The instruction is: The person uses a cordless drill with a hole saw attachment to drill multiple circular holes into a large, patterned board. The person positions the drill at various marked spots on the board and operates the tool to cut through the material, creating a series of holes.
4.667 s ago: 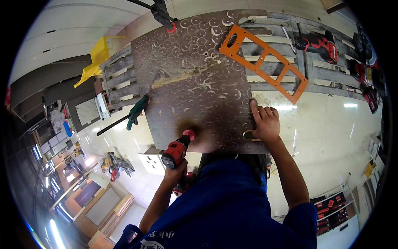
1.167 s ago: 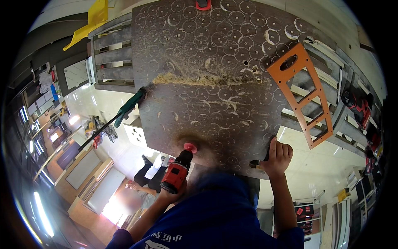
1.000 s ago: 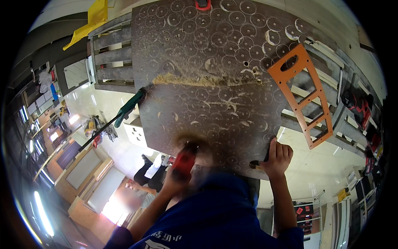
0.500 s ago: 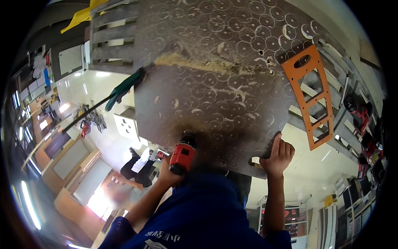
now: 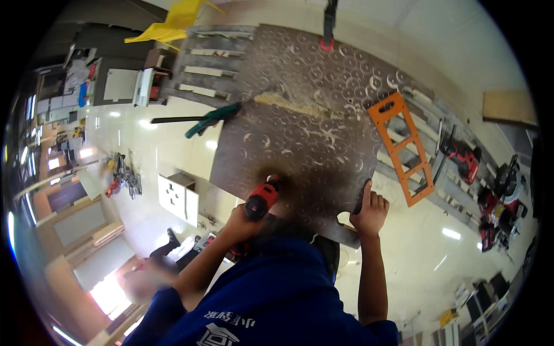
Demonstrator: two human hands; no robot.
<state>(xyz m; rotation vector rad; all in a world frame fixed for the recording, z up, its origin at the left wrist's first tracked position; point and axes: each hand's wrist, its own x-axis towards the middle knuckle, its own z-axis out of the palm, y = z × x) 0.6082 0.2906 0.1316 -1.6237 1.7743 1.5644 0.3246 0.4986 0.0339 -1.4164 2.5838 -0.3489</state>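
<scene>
My left hand (image 5: 240, 226) is wrapped round a red and black cordless drill (image 5: 262, 200). The drill's front end points down at the near part of a brown board (image 5: 300, 147) covered in ring-shaped marks; its tip is hidden. At the board's right edge, beside a cut-out (image 5: 344, 219), is my right hand (image 5: 370, 215). Its index finger stretches along the dark edge while the other fingers curl, seemingly gripping the board. Pale sawdust (image 5: 294, 105) streaks the board's middle. A green-handled bar clamp (image 5: 213, 120) sits on the left edge, another clamp (image 5: 328, 29) on the far edge.
An orange frame with openings (image 5: 408, 173) lies at the board's right, over grey slats (image 5: 430, 109). Another red power tool (image 5: 461, 160) rests on those slats. Red and black machines (image 5: 501, 207) stand farther right. A yellow chair (image 5: 173, 23) is at far left; a person (image 5: 153, 277) is at lower left.
The view has shifted, so the board appears smaller and its far edge with a clamp now shows. The drill leans differently, still in my left hand. My right hand stays at the board's edge.
</scene>
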